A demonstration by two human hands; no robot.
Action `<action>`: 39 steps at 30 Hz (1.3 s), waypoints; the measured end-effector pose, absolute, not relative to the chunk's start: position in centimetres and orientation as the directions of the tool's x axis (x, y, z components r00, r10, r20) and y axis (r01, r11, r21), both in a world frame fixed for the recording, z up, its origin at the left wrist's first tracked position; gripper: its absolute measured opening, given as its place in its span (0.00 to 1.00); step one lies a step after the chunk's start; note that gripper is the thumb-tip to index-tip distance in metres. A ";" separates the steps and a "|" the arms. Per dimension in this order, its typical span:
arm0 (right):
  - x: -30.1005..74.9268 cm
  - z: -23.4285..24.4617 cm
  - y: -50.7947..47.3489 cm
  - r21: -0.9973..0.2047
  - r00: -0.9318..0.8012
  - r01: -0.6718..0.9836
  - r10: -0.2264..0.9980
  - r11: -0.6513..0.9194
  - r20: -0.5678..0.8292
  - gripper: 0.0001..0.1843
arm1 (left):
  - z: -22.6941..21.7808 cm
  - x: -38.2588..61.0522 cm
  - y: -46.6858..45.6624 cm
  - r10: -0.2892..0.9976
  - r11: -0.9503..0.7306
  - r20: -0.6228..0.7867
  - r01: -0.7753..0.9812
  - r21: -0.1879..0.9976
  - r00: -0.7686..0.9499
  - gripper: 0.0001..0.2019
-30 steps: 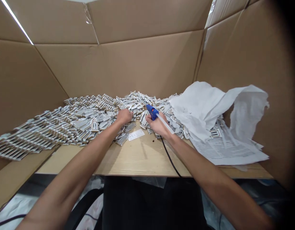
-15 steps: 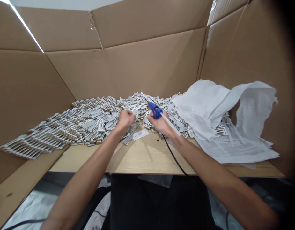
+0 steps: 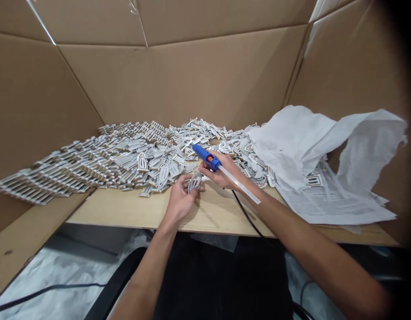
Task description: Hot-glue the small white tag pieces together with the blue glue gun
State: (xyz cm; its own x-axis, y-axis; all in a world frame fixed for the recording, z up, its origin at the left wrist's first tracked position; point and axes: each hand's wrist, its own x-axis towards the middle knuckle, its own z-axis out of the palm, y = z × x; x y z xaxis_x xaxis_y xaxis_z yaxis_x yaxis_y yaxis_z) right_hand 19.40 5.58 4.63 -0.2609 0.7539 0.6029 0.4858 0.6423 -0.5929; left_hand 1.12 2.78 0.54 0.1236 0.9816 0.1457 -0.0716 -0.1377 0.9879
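My left hand (image 3: pixel 179 199) is closed on a small grey-and-white arch-shaped piece (image 3: pixel 194 181), held just above the wooden table (image 3: pixel 132 211). My right hand (image 3: pixel 221 172) grips a blue glue gun (image 3: pixel 207 157) with a clear glue stick (image 3: pixel 240 185) sticking out of its back. The gun's nozzle points left and away, toward the pile. A black cord (image 3: pixel 247 214) runs from the gun down over the table's front edge. Both hands nearly touch each other at the piece.
A big pile of the same small arch pieces (image 3: pixel 125 158) covers the back and left of the table. Crumpled white paper sheets (image 3: pixel 312 151) lie at the right. Cardboard walls (image 3: pixel 192 80) enclose the table on three sides. A black chair (image 3: pixel 118 284) is below.
My left hand pulled back from the pile toward me with one arch piece in it. The glue gun hand shifted slightly nearer. The camera tilted down a little.
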 end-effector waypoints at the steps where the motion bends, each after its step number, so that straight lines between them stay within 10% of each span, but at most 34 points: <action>1: 19.3 4.5 5.5 -0.578 -0.277 0.495 0.748 0.649 0.603 0.08 | 0.4 1.1 2.6 0.983 -0.121 0.131 -0.087 0.989 0.125 0.23; 24: 17.0 2.9 5.1 -0.426 -0.293 0.585 0.670 0.690 0.682 0.14 | -0.7 1.0 2.0 0.990 -0.130 0.140 -0.271 0.954 0.017 0.13; 31: 18.6 4.4 4.9 -0.748 -0.173 0.457 0.873 0.481 0.456 0.24 | -0.3 0.7 1.5 0.984 -0.165 0.126 -0.380 0.910 -0.127 0.15; 39: 19.9 5.1 5.0 -0.911 -0.463 0.224 0.861 0.346 0.213 0.33 | -0.8 0.8 1.8 0.966 -0.217 0.137 -0.399 0.891 -0.218 0.14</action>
